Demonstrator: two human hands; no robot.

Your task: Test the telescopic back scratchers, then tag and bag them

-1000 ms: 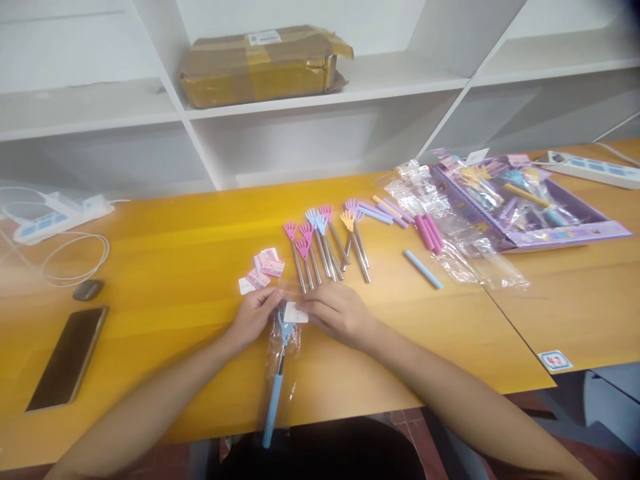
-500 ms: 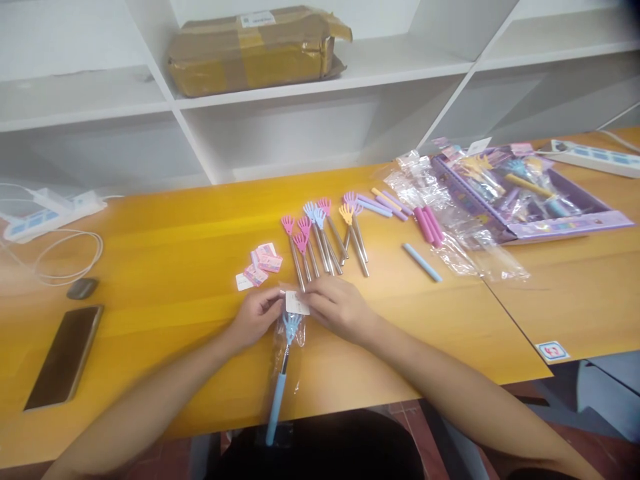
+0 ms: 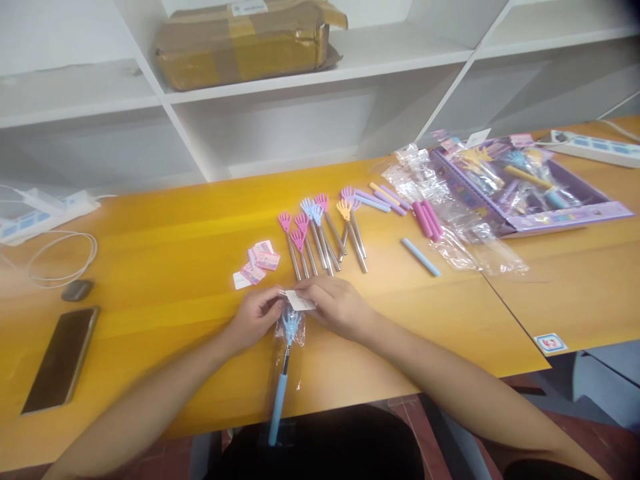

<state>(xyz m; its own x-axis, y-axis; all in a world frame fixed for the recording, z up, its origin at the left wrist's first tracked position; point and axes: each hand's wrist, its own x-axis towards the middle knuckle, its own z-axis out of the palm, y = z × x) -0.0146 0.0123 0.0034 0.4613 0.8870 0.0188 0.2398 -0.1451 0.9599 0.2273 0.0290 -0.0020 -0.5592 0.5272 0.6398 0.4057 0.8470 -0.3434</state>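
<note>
A blue hand-shaped back scratcher [image 3: 278,407] lies inside a clear plastic bag [image 3: 299,335] in front of me, its handle reaching past the table edge. My left hand [image 3: 254,320] is closed in a pinch on the bag's top left corner. A white label card [image 3: 301,301] is gripped by my right hand [image 3: 336,307] at the bag's mouth; whether it sits inside or over the bag, I cannot tell. Beyond my hands, several back scratcher heads on metal rods [image 3: 318,233] lie in a row, pink, blue, yellow and purple. Pink label cards [image 3: 260,260] are piled to their left.
Loose foam handle sleeves [image 3: 421,257] lie to the right, near empty plastic bags [image 3: 450,227] and a purple display box [image 3: 550,227] of bagged scratchers. A phone [image 3: 61,360], a dark earbud case [image 3: 77,290] and a cable are on the left. Behind stands a white shelf with a taped carton [image 3: 245,50].
The label card has tilted flatter and shifted slightly to the right with my right hand's fingers. My left hand stays on the bag. The whole view has shifted slightly.
</note>
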